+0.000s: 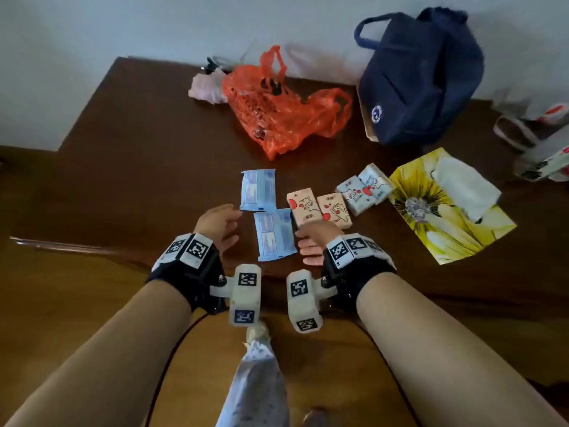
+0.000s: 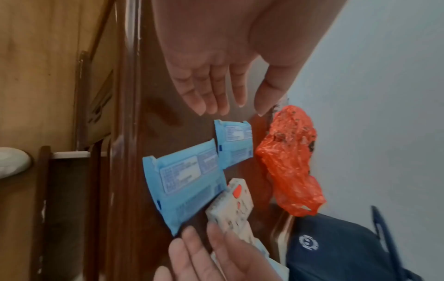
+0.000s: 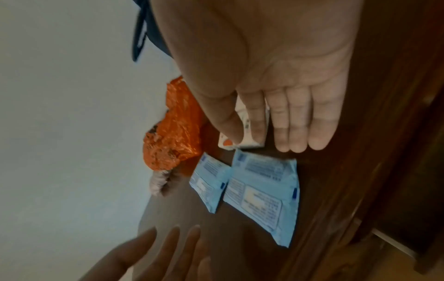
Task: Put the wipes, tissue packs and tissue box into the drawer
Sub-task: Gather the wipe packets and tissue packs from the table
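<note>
Two blue wipes packs lie flat on the dark wooden table, one farther and one nearer. To their right sit two beige tissue packs and two pale blue tissue packs. Farther right is the yellow flowered tissue box. My left hand hovers left of the wipes with its fingers straight and holds nothing. My right hand is beside the near wipes pack. Its thumb and forefinger reach over a beige tissue pack, and its fingers are straight. Below the table's front edge I see a dark drawer opening.
An orange plastic bag and a navy bag stand at the back by the wall. White printed items lie at the far right. My leg in patterned trousers is below the table edge.
</note>
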Available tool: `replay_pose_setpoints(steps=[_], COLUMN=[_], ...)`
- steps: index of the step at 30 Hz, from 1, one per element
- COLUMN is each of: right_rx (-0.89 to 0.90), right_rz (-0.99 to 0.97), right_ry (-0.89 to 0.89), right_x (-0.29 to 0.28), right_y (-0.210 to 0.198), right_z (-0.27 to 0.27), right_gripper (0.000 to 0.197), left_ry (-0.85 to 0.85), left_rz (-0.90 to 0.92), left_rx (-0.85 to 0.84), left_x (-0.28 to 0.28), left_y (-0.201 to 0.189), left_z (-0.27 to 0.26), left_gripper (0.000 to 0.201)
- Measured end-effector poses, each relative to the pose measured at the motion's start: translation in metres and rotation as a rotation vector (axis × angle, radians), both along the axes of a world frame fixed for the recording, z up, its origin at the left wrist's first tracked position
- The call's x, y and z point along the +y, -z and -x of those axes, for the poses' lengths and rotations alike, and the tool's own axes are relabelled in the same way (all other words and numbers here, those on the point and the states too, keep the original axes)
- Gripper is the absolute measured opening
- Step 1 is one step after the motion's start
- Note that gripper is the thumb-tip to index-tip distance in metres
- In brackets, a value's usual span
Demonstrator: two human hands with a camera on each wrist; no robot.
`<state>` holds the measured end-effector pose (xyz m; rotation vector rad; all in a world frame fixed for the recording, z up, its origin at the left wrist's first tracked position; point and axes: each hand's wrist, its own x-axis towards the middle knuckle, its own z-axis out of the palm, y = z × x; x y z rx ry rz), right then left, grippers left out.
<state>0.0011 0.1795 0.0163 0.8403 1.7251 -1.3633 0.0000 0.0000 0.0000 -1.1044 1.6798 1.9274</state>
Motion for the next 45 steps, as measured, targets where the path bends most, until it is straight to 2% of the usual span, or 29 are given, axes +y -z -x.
replay_pose_setpoints(steps=[5,8,11,13,16,19,26,29,33,35,38,41,43,45], right_rx=[-0.06,-0.082,-0.059,-0.038,0.028,0.131,0.136,0.148,0.146,0.137,0.18,0.228,0.182,0.171], right_rz=[-0.013,-0.089,-0.169,-0.227,-0.255,-0.313,-0.282,-0.257,-0.154,0.013,0.267,0.333,0.367,0.376], right_ry=[-0.061,-0.054,-0.097,-0.153,-0.183,-0.249,-0.234,-0.237,-0.199,-0.13,-0.049,0.012,0.087,0.071], right_x=[-0.019,-0.025,-0.031,-0.036,-0.041,-0.038,-0.03,-0.029,-0.024,-0.024,-0.027,-0.035,-0.04,-0.043], right_y=[0.026,0.029,0.042,0.047,0.05,0.049,0.047,0.048,0.044,0.033,0.016,0.006,0.003,0.004], right_z=[0.022,0.031,0.038,0.042,0.045,0.047,0.058,0.056,0.053,0.054,0.057,0.058,0.058,0.057], right_gripper=[0.039,0.01,0.029,0.037,0.037,0.03,0.026,0.021,0.022,0.02,0.018,0.014,0.017,0.014], left_ry=[0.135,0.19,0.37,0.482,0.629,0.671,0.694,0.642,0.467,0.431,0.521,0.637,0.606,0.541], left_rz=[0.061,0.231,0.317,0.424,0.661,0.718,0.647,0.625,0.477,0.262,-0.037,-0.059,-0.016,0.011], left_rx=[-0.003,0.09,0.189,0.185,0.143,0.094,0.022,0.024,0.049,0.073,0.093,0.126,0.157,0.183], left_x=[-0.012,-0.015,-0.008,0.001,0.009,0.008,0.007,0.004,-0.015,-0.023,-0.025,-0.018,-0.013,-0.01], left_y=[0.025,0.03,0.034,0.036,0.041,0.043,0.036,0.032,0.023,0.012,-0.005,-0.016,-0.018,-0.019], left_z=[0.04,0.066,0.086,0.094,0.102,0.105,0.107,0.098,0.077,0.067,0.054,0.048,0.047,0.045], left_gripper=[0.048,0.054,0.063,0.076,0.092,0.083,0.035,0.024,0.026,0.029,0.026,0.017,0.025,0.038])
